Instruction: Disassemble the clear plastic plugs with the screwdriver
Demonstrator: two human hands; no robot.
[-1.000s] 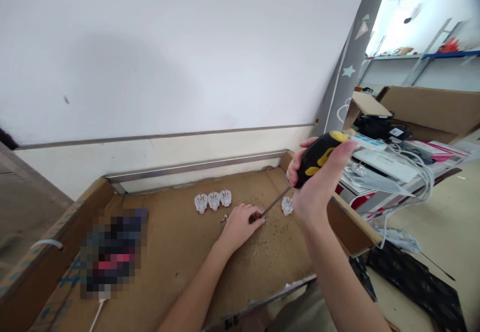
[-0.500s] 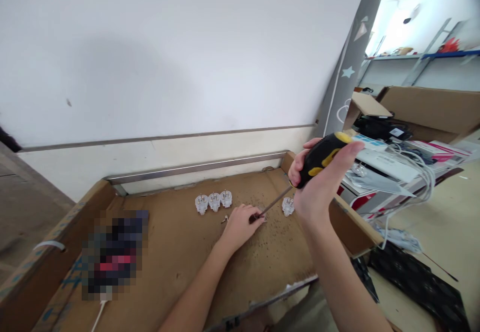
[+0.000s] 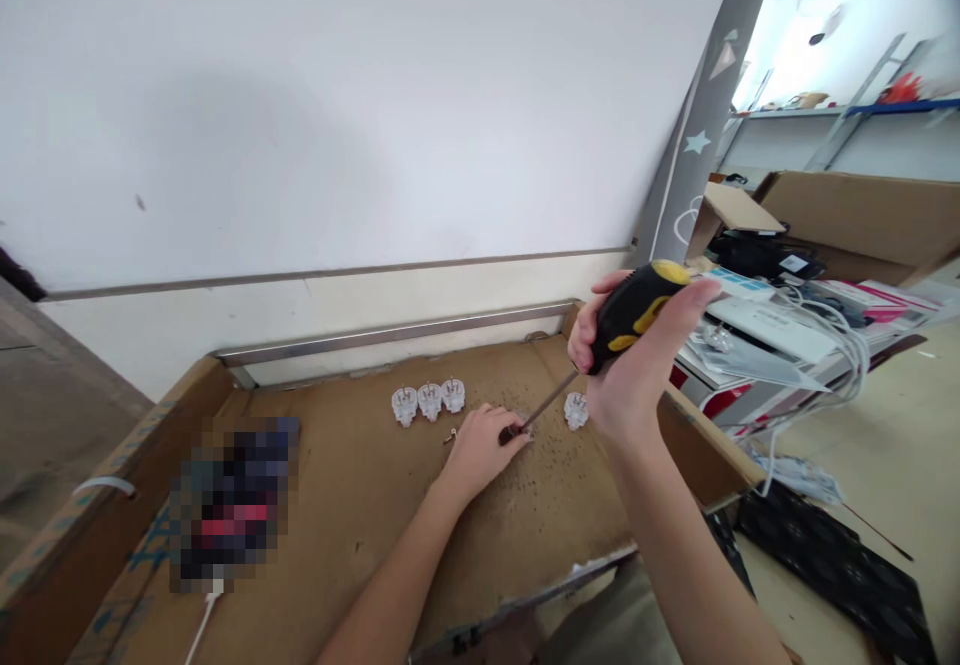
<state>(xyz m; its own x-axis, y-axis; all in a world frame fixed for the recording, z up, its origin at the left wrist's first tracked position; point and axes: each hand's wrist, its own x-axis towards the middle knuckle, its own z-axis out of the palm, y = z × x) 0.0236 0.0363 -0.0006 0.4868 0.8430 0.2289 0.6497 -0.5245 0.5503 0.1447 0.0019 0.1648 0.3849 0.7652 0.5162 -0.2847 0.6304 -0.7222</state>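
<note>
Gripped a thick black-and-yellow screwdriver handle [image 3: 626, 323] in the right hand [image 3: 624, 390], with fingers wrapped around the grip and thumb laid along the side near the yellow butt end. Angled the slim metal shaft [image 3: 553, 398] down towards the left hand [image 3: 480, 445]. Drew the left fingers in narrowly around a small, dark item [image 3: 508, 435], mostly hidden by finger and thumb, low over the brown cardboard tray [image 3: 360, 515]. Could not tell the item's full shape, nor confirm contact at the shaft tip.

Left three clear plastic plugs [image 3: 430, 402] side by side beyond the left hand, with metal pins upward. Left one separate clear plastic plug [image 3: 576, 411] near the shaft, on the right side. Left a small metal piece [image 3: 451, 436] just beside the left hand, and dark specks [image 3: 551, 475] scattered over the cardboard.

Judged the screwdriver rigid and moderately light, with a bulky, probably non-slip grip; best held around the full handle, in line with the shaft. Judged the small item hard, light and easily twisted or lost from a fingertip pinch; best held low by opposite sides, with fingers clear of the tip. Judged the plugs light, stiff and somewhat slippery; best lifted by the plastic sides rather than by the pins.
</note>
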